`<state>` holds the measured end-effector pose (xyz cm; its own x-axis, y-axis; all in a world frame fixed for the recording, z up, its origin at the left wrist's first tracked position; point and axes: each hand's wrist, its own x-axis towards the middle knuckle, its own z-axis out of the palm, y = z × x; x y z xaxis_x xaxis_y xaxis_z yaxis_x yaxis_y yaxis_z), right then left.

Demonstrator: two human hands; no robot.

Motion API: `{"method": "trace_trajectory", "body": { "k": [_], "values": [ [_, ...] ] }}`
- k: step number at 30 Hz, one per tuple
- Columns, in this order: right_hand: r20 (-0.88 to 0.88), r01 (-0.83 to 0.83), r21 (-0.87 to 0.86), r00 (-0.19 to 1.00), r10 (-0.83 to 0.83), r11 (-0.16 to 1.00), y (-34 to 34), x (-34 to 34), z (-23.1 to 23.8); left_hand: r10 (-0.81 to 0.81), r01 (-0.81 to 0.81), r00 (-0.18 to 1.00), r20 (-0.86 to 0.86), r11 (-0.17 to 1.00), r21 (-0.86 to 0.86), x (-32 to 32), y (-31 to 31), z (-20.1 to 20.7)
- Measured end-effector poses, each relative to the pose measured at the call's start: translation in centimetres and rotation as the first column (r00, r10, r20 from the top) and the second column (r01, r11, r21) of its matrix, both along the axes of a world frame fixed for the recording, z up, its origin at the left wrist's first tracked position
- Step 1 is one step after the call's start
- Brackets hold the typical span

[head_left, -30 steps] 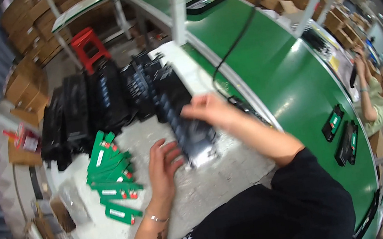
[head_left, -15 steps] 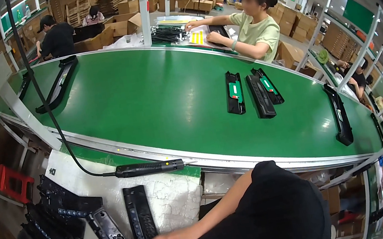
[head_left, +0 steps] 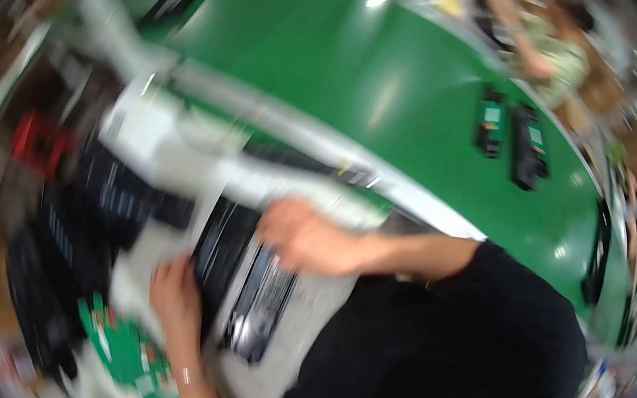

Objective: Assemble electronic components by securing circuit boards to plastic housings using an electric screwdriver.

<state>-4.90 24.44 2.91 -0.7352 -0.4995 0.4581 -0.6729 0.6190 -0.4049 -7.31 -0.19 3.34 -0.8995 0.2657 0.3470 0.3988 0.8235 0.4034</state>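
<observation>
- Two long black units (head_left: 254,293) are seen at centre-left on the white bench (head_left: 314,313).
- They are touched by the right hand (head_left: 304,238) and left hand (head_left: 175,292); grip cannot be told through blur.
- No container is distinguishable.
- Compared with half a second earlier, the green belt (head_left: 368,86) is shifted to the upper right.

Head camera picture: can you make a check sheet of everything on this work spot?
Surface: white bench top, blurred, beside a green conveyor belt.
Job's things: two long black parts lying side by side on the bench.
Clutter: black parts pile; green packets.
Hands: left hand touches the nearer black part; right hand rests over both; grip unclear.
Cables: nothing seen clearly.
Surroundings: another person across the belt; black pieces on it.
</observation>
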Motion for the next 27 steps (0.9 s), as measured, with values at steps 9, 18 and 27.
{"method": "trace_trajectory", "body": {
  "k": [9,18,27],
  "values": [
    [0.387,-0.101,0.092,0.920,0.058,0.991,-1.7,3.0,4.2,-0.212,0.197,0.973,0.093,0.969,0.146,1.5,-0.4,1.7],
    [0.528,-0.087,-0.061,0.842,0.106,0.994,-4.2,-5.9,7.7,-0.162,0.252,0.857,0.489,0.960,-0.124,10.8,-1.5,5.9],
    [0.896,0.426,-0.430,0.091,0.435,0.796,-10.0,-11.9,3.0,-0.059,-0.209,0.890,0.452,0.828,0.520,9.9,-2.9,4.6]
  ]
}}
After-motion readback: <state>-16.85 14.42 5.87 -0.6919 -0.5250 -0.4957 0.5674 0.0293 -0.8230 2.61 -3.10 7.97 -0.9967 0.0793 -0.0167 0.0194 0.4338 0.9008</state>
